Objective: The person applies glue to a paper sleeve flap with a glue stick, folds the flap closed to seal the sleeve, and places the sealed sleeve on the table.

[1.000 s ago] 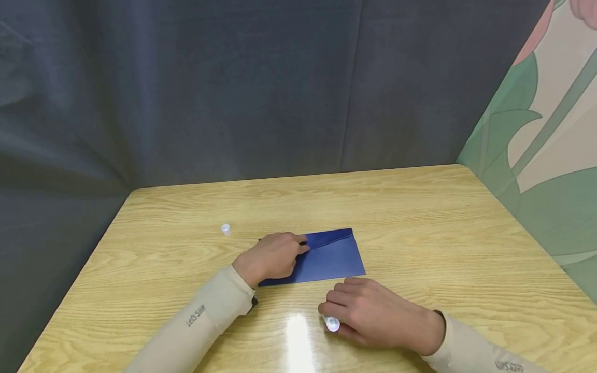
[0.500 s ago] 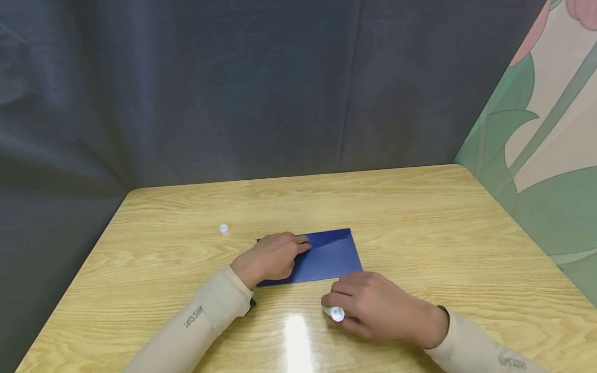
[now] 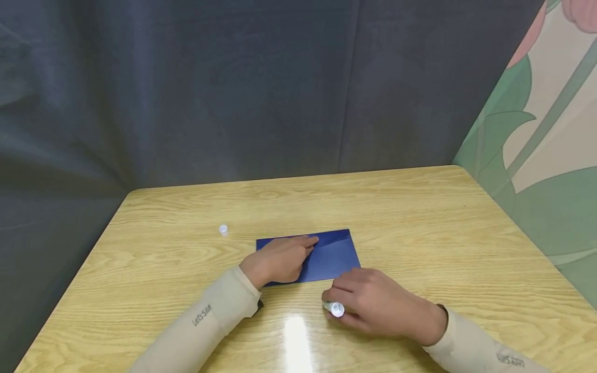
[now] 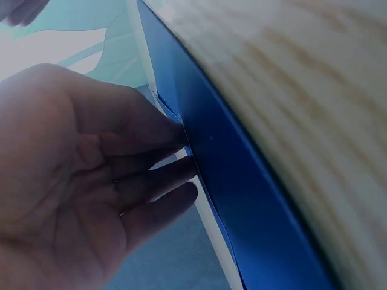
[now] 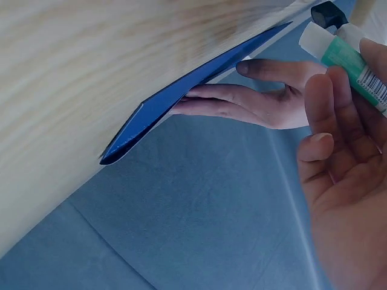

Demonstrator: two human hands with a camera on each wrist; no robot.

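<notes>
Broadly, dark cloth [image 3: 233,93] rises behind the blue envelope [image 3: 333,261], wood-grain table [image 3: 420,223] beneath it, flower-painted wall [image 3: 555,171] well to its right; left hand [image 3: 280,259] touches it, fingers straight; right hand [image 3: 380,305], at its near side, grips a green-and-white tube [image 3: 336,309]; white cap [image 3: 224,230] left of the envelope

Head cam: up high, facing forward-down over table [image 3: 420,217]. Wrist cams: close, low, looking across it; both catch envelope [image 4: 224,163], left hand [image 4: 78,175].
</notes>
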